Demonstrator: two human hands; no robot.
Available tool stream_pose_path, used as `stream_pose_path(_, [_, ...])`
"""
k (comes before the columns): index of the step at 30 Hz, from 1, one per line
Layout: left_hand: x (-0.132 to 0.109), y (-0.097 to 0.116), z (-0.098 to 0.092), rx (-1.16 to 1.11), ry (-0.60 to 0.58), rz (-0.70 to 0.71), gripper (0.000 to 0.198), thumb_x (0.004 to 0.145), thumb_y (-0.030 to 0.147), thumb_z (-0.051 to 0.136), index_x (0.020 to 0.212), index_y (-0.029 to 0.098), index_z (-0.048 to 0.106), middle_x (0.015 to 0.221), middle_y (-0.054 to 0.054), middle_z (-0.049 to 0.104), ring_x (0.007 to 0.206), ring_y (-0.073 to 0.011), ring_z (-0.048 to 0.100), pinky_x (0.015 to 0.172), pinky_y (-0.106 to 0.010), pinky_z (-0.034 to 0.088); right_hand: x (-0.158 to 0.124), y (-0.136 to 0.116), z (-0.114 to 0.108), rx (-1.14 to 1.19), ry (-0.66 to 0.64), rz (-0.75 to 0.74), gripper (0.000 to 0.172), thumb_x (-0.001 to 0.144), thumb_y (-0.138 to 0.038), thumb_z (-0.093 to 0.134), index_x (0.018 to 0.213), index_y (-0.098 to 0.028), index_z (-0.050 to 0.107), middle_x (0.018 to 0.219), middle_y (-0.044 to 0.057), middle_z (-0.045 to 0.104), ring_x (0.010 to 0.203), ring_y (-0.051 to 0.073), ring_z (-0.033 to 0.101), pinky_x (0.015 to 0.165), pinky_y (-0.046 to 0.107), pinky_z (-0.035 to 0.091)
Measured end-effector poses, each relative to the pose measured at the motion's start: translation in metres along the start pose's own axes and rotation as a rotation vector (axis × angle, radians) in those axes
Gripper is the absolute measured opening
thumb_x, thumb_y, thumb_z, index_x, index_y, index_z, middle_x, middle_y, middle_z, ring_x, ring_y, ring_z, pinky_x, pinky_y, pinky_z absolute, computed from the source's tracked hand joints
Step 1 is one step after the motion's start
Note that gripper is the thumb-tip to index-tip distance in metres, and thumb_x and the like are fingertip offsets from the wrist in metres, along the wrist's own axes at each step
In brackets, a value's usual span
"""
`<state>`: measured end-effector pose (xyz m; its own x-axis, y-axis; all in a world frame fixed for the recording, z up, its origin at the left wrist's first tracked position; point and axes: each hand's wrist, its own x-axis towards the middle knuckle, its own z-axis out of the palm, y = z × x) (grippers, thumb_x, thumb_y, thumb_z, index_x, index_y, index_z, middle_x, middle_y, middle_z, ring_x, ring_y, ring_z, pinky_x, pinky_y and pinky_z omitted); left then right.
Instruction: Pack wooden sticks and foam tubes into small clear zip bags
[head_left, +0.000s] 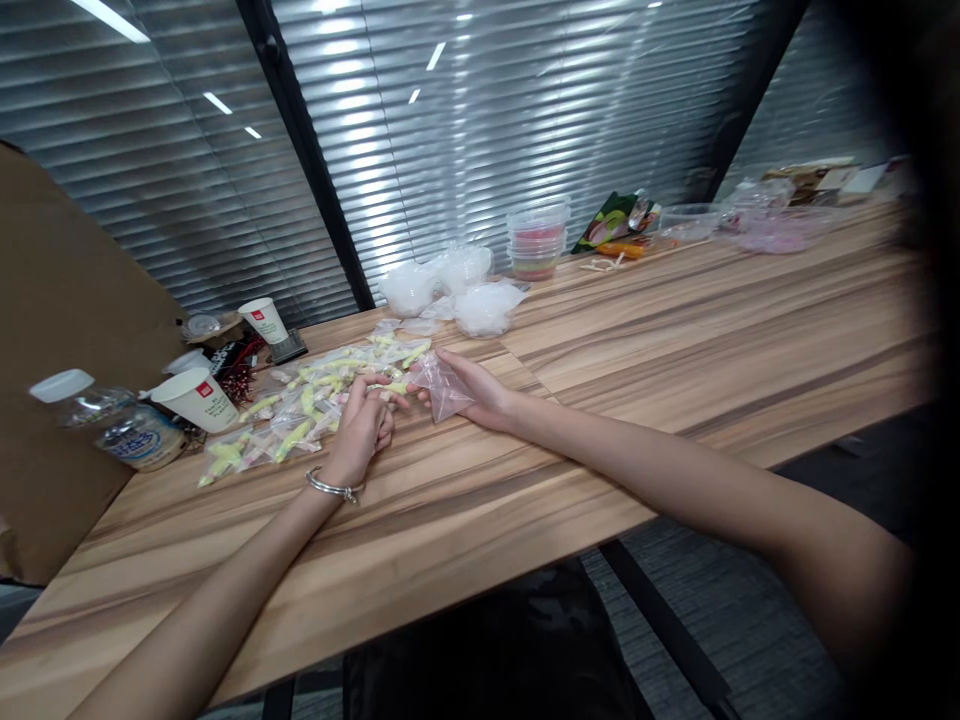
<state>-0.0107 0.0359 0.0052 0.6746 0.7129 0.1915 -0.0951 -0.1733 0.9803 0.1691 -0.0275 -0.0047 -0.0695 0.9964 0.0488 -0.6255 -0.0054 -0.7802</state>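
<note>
Clock centred on the hands, 12 = toward the blinds [525, 110].

Right hand [487, 395]: curled, gripping the clear bag [448, 390], which sits at the fingers, just above the table [675, 390]. Left hand [361, 430]: lower fingers curled in, index and thumb reaching toward the right; a yellow piece [394, 387] shows at the fingertips. Can't tell if it's pinched or just behind them. Bracelet [334, 487] on that wrist.

Surroundings:
- 9 to 11: spread of bagged yellow pieces [292, 438], overlapping, right up against the left hand in view. Main clutter on that side.
- 9 to 10, past the spread: near paper cup [199, 400], just beside it a bottle [139, 435] with white cap, dark red strands [238, 375] behind. Cardboard [67, 350] walls off that end.
- 10: far paper cup [264, 320], small dark stand [289, 347] next to it.
- 12: 3 whitish plastic bundles [487, 308], close beyond the hands.
- 1: stacked tubs [536, 245], pink and green showing inside.
- 2: green-black packet [607, 222], orange item [622, 250], clear tray [686, 222], then pink plastic [776, 235], well apart from the hands.

Dark blur covers the right edge.
</note>
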Motion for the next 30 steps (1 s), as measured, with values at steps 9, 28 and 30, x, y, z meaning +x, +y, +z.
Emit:
stream_pose_path(9, [0.0010, -0.0001, 0.0028, 0.152, -0.008, 0.047, 0.032, 0.083, 0.037, 0.059, 0.109, 0.020, 0.051, 0.098, -0.008, 0.065, 0.083, -0.0173, 0.064, 0.047, -0.017, 0.041, 0.0027, 0.0014, -0.0006, 0.011, -0.014, 0.004, 0.040, 0.093, -0.045, 0.038, 0.095, -0.014, 0.063, 0.088, 0.008, 0.068, 0.073, 0.015, 0.062, 0.075, 0.028, 0.050])
stream_pose_path(28, [0.0020, -0.0015, -0.0020, 0.009, 0.093, 0.150, 0.018, 0.082, 0.024, 0.053, 0.098, 0.024, 0.044, 0.081, 0.001, 0.063, 0.042, -0.0056, 0.034, 0.039, -0.016, 0.026, 0.0039, 0.0036, -0.0011, -0.054, 0.011, -0.015, 0.033, 0.093, -0.039, 0.043, 0.100, -0.013, 0.061, 0.089, 0.008, 0.069, 0.071, 0.015, 0.063, 0.066, 0.026, 0.051])
stream_pose_path(30, [0.0030, -0.0035, -0.0041, -0.017, 0.101, 0.147, 0.015, 0.079, 0.020, 0.052, 0.092, 0.023, 0.044, 0.084, 0.001, 0.063, 0.045, -0.0067, 0.038, 0.040, -0.017, 0.027, 0.0041, 0.0038, -0.0007, -0.063, -0.005, -0.011, 0.032, 0.093, -0.039, 0.043, 0.099, -0.013, 0.061, 0.089, 0.009, 0.069, 0.070, 0.015, 0.063, 0.066, 0.026, 0.051])
